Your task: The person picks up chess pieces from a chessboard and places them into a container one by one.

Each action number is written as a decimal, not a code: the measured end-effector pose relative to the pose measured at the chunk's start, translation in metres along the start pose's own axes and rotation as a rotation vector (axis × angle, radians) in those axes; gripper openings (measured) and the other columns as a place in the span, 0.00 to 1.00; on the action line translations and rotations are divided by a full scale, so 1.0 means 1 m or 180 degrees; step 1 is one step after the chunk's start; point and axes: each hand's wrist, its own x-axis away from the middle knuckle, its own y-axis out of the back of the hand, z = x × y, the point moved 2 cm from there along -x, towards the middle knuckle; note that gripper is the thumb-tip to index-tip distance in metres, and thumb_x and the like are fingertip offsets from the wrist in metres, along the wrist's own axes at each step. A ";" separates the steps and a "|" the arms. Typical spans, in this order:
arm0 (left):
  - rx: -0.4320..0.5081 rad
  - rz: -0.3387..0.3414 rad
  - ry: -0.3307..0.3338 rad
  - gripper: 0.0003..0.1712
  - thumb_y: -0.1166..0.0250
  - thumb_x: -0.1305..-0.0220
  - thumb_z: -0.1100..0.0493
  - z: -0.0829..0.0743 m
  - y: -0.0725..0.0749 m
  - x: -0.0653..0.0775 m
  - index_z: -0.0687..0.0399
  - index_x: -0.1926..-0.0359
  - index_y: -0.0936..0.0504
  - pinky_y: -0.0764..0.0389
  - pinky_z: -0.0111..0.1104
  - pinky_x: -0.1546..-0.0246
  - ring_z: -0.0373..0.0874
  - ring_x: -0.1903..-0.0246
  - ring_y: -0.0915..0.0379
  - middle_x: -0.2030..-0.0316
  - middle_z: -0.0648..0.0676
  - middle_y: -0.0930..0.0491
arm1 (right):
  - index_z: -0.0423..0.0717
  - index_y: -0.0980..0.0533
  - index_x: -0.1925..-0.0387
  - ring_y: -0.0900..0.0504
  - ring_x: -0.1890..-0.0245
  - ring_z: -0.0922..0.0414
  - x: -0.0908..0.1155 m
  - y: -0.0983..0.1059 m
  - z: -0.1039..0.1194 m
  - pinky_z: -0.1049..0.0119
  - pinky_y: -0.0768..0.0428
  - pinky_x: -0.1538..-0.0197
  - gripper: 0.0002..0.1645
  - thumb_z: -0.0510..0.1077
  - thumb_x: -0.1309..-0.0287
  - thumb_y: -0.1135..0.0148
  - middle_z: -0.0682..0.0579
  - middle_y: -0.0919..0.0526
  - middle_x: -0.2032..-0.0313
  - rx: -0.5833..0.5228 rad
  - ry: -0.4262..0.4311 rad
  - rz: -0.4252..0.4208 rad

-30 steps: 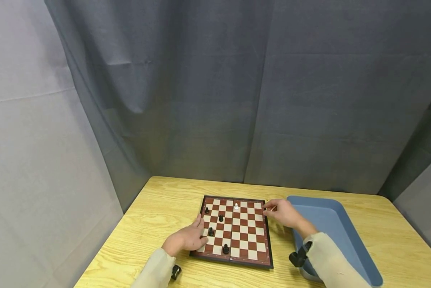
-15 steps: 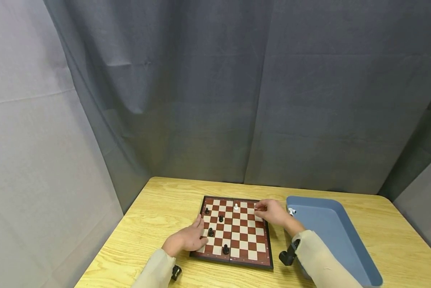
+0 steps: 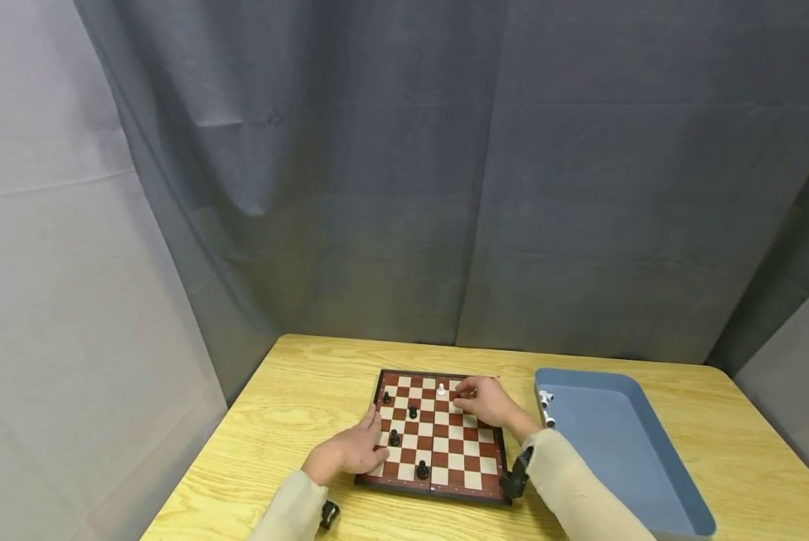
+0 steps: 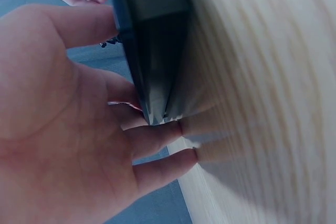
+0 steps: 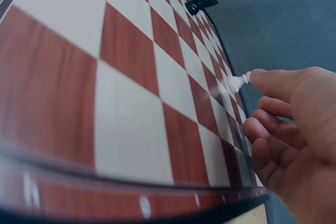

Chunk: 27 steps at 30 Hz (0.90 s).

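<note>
A folding chessboard (image 3: 452, 451) with red-brown and white squares lies on the table. My left hand (image 3: 350, 453) rests at its left edge; in the left wrist view the thumb lies over the dark rim (image 4: 152, 61) and the outer fingertips touch the wood. Over the board's far right part is my right hand (image 3: 488, 402), fingers loosely bent with nothing seen between them. Just left of its fingertips, a white pawn (image 3: 441, 390) stands upright near the far edge. In the right wrist view that pawn (image 5: 236, 82) appears right beyond the thumb tip.
Several black chess pieces stand on the left half, among them a near one (image 3: 422, 470) and a far-left one (image 3: 387, 397). A blue tray (image 3: 637, 451) to the right holds several white pieces (image 3: 546, 398) by its left wall. Grey curtains (image 3: 377, 188) hang behind the table.
My right hand has moved left from the board's right edge to beside the white pawn, uncovering the white pieces in the tray. The left hand stays in place.
</note>
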 end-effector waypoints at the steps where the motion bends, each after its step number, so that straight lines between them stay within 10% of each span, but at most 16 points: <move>1: -0.0002 -0.0004 -0.0003 0.43 0.49 0.30 0.46 0.000 0.000 0.000 0.70 0.29 0.53 0.28 0.42 0.46 0.58 0.34 0.45 0.28 0.65 0.64 | 0.38 0.20 0.55 0.20 0.64 0.57 -0.001 -0.002 0.000 0.60 0.21 0.63 0.15 0.41 0.43 0.34 0.50 0.18 0.63 0.0000 -0.0026 -0.0016; 27: -0.0103 -0.0003 -0.0003 0.43 0.49 0.30 0.44 0.001 -0.003 -0.001 0.69 0.28 0.53 0.32 0.43 0.41 0.57 0.33 0.48 0.27 0.64 0.65 | 0.39 0.22 0.49 0.21 0.56 0.50 -0.018 -0.026 0.008 0.53 0.21 0.56 0.20 0.43 0.42 0.35 0.47 0.19 0.56 0.0223 -0.0179 -0.0158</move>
